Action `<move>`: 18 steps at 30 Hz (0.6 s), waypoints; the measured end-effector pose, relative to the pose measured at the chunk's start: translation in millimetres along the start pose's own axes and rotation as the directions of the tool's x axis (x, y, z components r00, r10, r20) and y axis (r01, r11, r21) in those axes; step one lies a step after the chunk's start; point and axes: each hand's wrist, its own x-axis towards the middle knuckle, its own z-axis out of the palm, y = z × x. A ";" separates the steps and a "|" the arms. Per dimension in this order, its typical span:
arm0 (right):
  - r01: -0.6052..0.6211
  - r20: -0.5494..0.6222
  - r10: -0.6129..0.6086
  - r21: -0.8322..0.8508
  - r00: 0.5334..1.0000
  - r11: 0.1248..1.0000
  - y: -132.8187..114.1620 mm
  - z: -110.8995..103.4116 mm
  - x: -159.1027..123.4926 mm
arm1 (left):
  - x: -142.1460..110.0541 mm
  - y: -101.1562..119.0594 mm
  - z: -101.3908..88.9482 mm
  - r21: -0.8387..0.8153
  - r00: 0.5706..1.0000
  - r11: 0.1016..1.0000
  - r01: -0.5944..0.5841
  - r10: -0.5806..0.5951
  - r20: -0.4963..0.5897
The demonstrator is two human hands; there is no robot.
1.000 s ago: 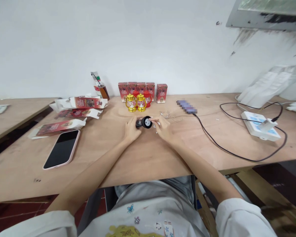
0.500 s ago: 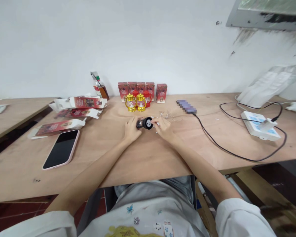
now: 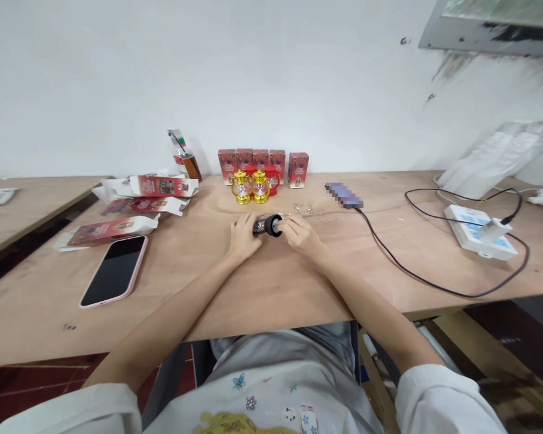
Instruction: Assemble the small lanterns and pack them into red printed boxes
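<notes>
My left hand is closed around a small black lantern, which lies on its side with its base turned to the right. At that open-looking base, my right hand has its fingertips pinched together. Whatever the pinch holds is too small or too hidden to name. Beyond my hands stand two gold lanterns, upright, with red lanterns partly hidden behind them. Tiny loose pieces, perhaps screws, are scattered just past my right hand.
Several red printed boxes stand along the wall. Opened cartons, a phone and a bottle are on the left. To the right, a second phone is cabled to a white power strip.
The lantern's base has turned slightly further to the right, and my right fingertips now cover more of it. The whole view has shifted a little.
</notes>
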 end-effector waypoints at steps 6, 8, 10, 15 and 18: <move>0.012 0.012 -0.012 -0.014 1.000 1.000 1.2 -0.8 -0.8 | -1.1 3.5 -7.3 0.136 1.000 0.991 -0.012 0.011 0.008; -0.030 -0.035 0.031 0.023 0.999 0.999 3.5 0.7 -2.2 | -1.5 5.4 -8.7 0.133 1.000 0.991 0.001 -0.002 0.009; -0.118 -0.085 0.125 0.074 0.989 0.990 5.6 2.7 -3.7 | -1.4 6.6 -8.8 0.102 1.000 0.995 0.013 -0.013 0.004; -0.227 -0.129 0.240 0.112 0.962 0.968 7.7 5.2 -5.3 | 0.0 5.7 -6.9 0.053 0.998 0.997 0.061 -0.060 -0.016; -0.206 -0.100 0.212 0.066 0.972 0.976 7.9 4.5 -5.2 | 0.3 4.3 -5.7 0.061 0.998 0.996 0.059 -0.058 -0.018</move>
